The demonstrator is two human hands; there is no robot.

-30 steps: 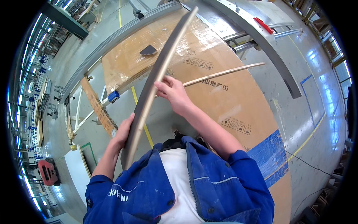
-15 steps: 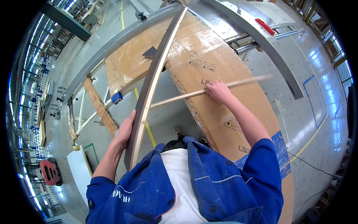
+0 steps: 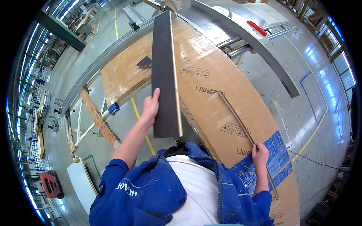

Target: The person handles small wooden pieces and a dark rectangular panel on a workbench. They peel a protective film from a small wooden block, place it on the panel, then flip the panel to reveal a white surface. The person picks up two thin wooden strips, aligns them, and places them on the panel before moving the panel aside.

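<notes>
A long dark brown board [image 3: 164, 75] with a pale wood edge is held lengthwise by my left hand [image 3: 151, 108]. That hand clasps its left side, thumb on the broad dark face, and its other fingers are partly hidden behind. My right hand [image 3: 260, 154] grips a thin narrow wooden strip [image 3: 236, 117] near its lower part, with fingers curled round it. The strip slants over a large cardboard-wrapped panel [image 3: 211, 105], close to its surface. I cannot tell whether it rests there.
A dark jagged-edged piece [image 3: 144, 62] lies on cardboard beside the board. Left of it is a blue tape measure [image 3: 113, 109] on the frame. Metal rails [image 3: 113, 49] border the far left, and a grey beam [image 3: 264, 49] with a red piece [image 3: 257, 28] stands far right.
The brown board has turned so its broad dark face shows, and its near end has moved away from my body. My right hand has drawn the strip down and right, swinging it lengthwise.
</notes>
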